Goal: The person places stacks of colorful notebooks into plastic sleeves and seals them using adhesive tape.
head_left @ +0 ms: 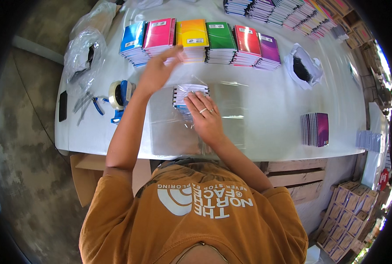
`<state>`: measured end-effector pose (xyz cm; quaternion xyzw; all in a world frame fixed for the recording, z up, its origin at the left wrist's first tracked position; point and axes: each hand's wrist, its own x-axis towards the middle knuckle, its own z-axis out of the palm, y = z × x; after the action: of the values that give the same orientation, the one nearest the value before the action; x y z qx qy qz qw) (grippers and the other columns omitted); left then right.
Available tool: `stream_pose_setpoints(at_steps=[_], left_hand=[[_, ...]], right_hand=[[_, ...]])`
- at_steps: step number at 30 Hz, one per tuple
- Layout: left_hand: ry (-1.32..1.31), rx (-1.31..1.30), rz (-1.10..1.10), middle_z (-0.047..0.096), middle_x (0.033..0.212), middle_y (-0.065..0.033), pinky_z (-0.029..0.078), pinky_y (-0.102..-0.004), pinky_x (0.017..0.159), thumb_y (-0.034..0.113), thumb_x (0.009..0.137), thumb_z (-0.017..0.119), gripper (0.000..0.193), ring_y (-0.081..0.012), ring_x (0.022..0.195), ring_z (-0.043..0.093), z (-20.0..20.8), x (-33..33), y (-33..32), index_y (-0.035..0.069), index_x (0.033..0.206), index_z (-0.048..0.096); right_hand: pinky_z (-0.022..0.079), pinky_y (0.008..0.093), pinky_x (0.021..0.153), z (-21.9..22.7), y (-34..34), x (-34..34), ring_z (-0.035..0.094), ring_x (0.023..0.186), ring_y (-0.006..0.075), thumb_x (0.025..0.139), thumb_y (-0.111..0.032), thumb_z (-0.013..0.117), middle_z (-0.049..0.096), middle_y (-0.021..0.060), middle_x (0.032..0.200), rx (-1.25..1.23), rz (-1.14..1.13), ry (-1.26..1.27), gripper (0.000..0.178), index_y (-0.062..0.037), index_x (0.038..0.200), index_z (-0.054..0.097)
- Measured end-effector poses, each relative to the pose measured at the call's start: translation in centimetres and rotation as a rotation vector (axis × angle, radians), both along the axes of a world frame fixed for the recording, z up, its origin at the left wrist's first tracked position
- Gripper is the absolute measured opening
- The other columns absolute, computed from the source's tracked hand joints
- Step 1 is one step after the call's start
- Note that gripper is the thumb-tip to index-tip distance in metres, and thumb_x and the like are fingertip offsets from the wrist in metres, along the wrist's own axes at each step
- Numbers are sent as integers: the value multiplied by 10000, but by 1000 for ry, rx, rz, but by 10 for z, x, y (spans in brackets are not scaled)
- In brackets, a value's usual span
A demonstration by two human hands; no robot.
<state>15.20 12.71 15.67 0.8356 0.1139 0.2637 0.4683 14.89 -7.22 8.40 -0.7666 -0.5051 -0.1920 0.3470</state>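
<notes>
My left hand [158, 72] reaches over the table toward the front of a yellow spiral notebook stack [192, 33]. Its fingertips are blurred, but thumb and fingers look apart with nothing between them. Flat fingers of my right hand [207, 116] rest on a small bundle of spiral notebooks [190, 89] under clear, shiny plastic film. Part of the bundle is hidden by that hand. Beneath it, clear plastic sheets [169, 138] lie at the table's near edge. Beside the yellow stack stand a pink stack [158, 33] and a green stack [221, 37].
Blue [133, 37], red [247, 42] and purple [268, 48] notebook stacks complete the row. At left are a tape dispenser [120, 97], pliers [98, 106], a phone [63, 106] and a plastic bag [86, 53]. Right are an opened white bag [302, 66] and purple notebooks [314, 130].
</notes>
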Motion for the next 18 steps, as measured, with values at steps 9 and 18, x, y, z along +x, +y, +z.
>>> stream_pose_setpoints(at_steps=[9, 18], left_hand=[[45, 427, -40, 649, 1056, -113, 420, -411, 958, 96, 829, 605, 208, -284, 1052, 592, -34, -53, -69, 41, 1025, 647], [135, 481, 1, 660, 1042, -85, 433, -385, 919, 13, 794, 579, 270, -253, 974, 625, -22, -89, -86, 68, 1051, 638]], right_hand=[[381, 401, 986, -9, 4, -6, 490, 1165, 228, 769, -28, 552, 572, 75, 1167, 86, -13, 56, 281, -53, 1041, 620], [417, 403, 930, -6, 7, 7, 556, 1052, 277, 700, 127, 628, 602, 103, 1072, 279, 94, 348, 543, -53, 1187, 467]])
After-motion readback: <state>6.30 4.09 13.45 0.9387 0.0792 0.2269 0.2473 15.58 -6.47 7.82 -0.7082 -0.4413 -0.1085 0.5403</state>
